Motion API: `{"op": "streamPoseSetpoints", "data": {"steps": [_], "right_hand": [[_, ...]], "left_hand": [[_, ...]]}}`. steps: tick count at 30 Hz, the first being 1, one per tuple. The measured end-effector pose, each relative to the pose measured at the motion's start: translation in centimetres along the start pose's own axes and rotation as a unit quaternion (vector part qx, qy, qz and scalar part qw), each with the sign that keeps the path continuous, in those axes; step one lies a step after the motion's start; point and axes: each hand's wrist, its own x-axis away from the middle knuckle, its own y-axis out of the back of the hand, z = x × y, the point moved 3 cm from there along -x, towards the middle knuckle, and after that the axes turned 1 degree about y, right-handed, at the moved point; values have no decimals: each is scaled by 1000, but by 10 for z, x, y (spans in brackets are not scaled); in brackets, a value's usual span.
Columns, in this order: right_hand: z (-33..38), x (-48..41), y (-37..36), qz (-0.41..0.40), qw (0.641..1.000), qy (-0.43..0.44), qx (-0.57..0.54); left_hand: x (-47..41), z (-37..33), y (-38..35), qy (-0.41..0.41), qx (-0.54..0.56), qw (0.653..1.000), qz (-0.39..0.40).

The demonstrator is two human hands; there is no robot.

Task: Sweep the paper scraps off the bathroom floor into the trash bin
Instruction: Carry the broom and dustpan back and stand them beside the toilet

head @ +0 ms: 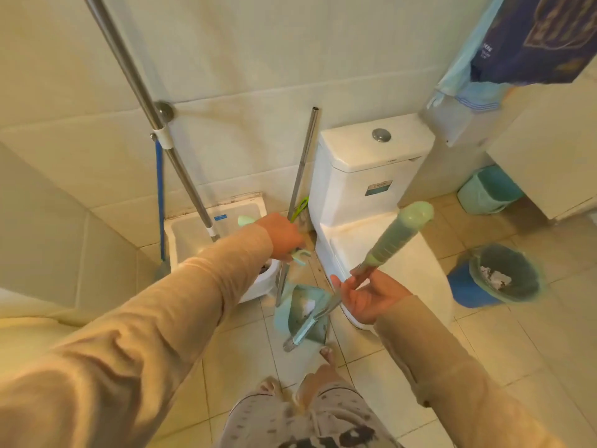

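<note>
My left hand (284, 237) is closed around the metal pole (305, 156) that runs down to the teal dustpan (286, 315) on the floor beside the toilet. A white paper scrap (307, 306) lies in the pan. My right hand (371, 297) holds the broom's metal shaft just below its green grip (400, 234), with the fingers loosely curled. The broom head (298, 336) rests at the dustpan's mouth. The trash bin (465, 287), blue with a dark liner, stands to the right of the toilet with crumpled paper (494, 276) inside.
The white toilet (365, 176) stands straight ahead against the tiled wall. A low mop sink (190, 234) with a steel mop pole (145, 92) and a blue-handled tool (160, 195) is at the left. A second teal bin (484, 192) sits under the counter at the right. My bare feet (326, 354) are just behind the dustpan.
</note>
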Motion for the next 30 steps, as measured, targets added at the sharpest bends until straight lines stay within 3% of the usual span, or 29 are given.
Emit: {"op": "streamPoseSetpoints", "data": {"steps": [4,7,10,14,19,30], "right_hand": [[20,-4,-20,12,998,-35,54],[38,-13,-39,6,999,17,50],[58,-26,-54,7,998,37,42],[92,-44,-74,17,998,32,52],[134,-71,-104,2,997,77,-13],[203,-125,-170,-1,991,126,-39]], "left_hand": [[-22,15,17,-44,-87,994,-50],[-38,22,30,-93,-149,982,-74],[-54,36,38,-90,-186,976,-69],[-72,58,48,-58,-191,978,-60],[-94,78,61,-59,-247,966,-48],[-131,146,61,-75,-223,971,-51]]}}
